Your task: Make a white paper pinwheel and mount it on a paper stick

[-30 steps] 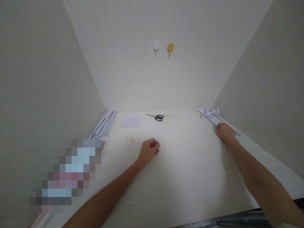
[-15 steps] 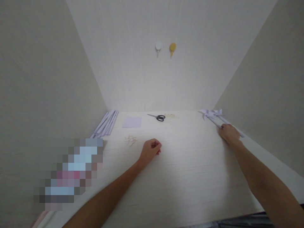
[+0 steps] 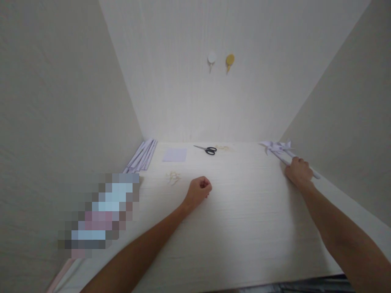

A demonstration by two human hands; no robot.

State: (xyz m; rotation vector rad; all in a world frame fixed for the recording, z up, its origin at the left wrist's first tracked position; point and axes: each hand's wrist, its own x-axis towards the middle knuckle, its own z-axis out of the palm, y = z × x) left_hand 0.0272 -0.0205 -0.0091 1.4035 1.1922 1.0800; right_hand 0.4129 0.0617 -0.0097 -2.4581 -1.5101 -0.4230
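Observation:
My left hand (image 3: 200,190) rests on the white table with its fingers curled in, and nothing shows in it. To its left lies a small pile of rubber bands (image 3: 173,177). At the far right, my right hand (image 3: 299,171) is closed over the rolled stick of a white paper pinwheel (image 3: 275,147). A second paper stick (image 3: 316,175) pokes out past that hand. The folded blades lie bunched near the back wall, and my fingertips are partly hidden.
Black-handled scissors (image 3: 209,150) lie near the back wall, with more rubber bands (image 3: 223,147) beside them. A square paper sheet (image 3: 174,154) and rolled paper sticks (image 3: 142,156) are at left. A blurred-out object (image 3: 106,211) stands nearer. Two hooks (image 3: 230,60) hang on the wall.
My right hand has shifted slightly right over the pinwheel sticks. The left hand stays curled in about the same place. The whole view has shifted a little.

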